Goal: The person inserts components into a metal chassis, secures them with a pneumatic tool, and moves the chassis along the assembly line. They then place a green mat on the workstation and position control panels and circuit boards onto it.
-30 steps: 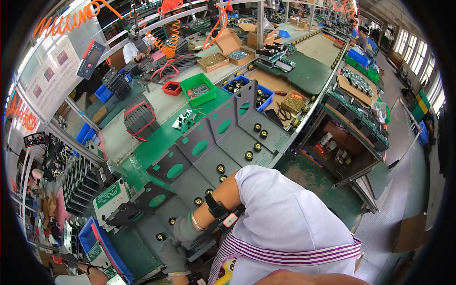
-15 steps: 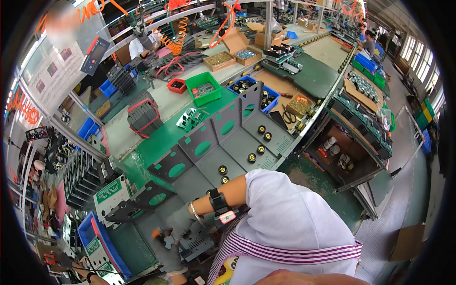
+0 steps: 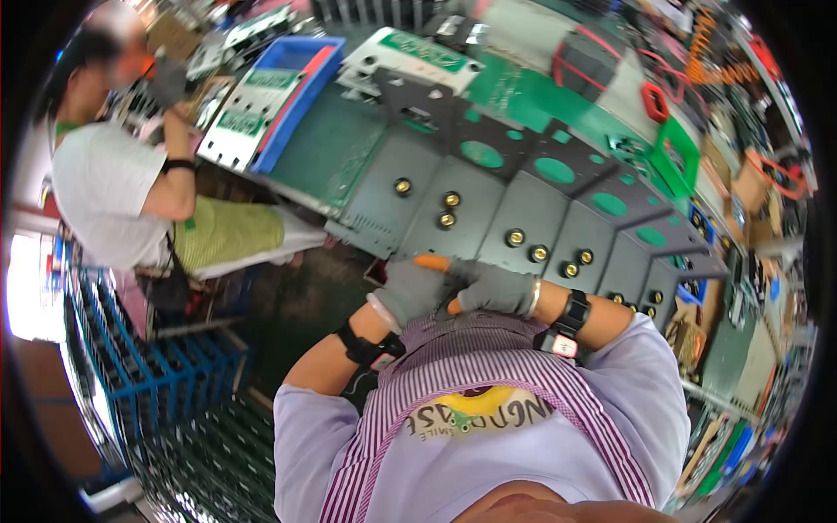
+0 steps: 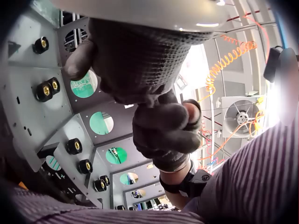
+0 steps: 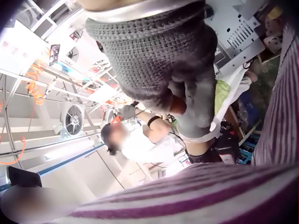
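My left hand (image 3: 408, 292) and right hand (image 3: 493, 288) meet in front of my striped apron (image 3: 488, 336), both in grey knit gloves with some bare fingertips. In the left wrist view, the left thumb stands out to the side while the right hand's bent fingers (image 4: 166, 126) lie against the left hand's finger ends. Whether the right hand pinches the left glove, I cannot tell. Just beyond my hands is a row of bent grey metal panels (image 3: 479, 240). Black round feet with brass centres (image 3: 516, 237) stand on them, and large round holes pierce their upright sides.
A blue bin (image 3: 301, 105) sits left of the panels, beside white plates with green patches (image 3: 240, 122). Another person (image 3: 113, 192) works at the left. A green bin (image 3: 676, 157) is at the far right, and a blue rack (image 3: 174, 383) stands behind on the left.
The head view has swung left, bringing the other person fully into sight. My hands, earlier together over the near end of the panels, are now joined in front of my apron.
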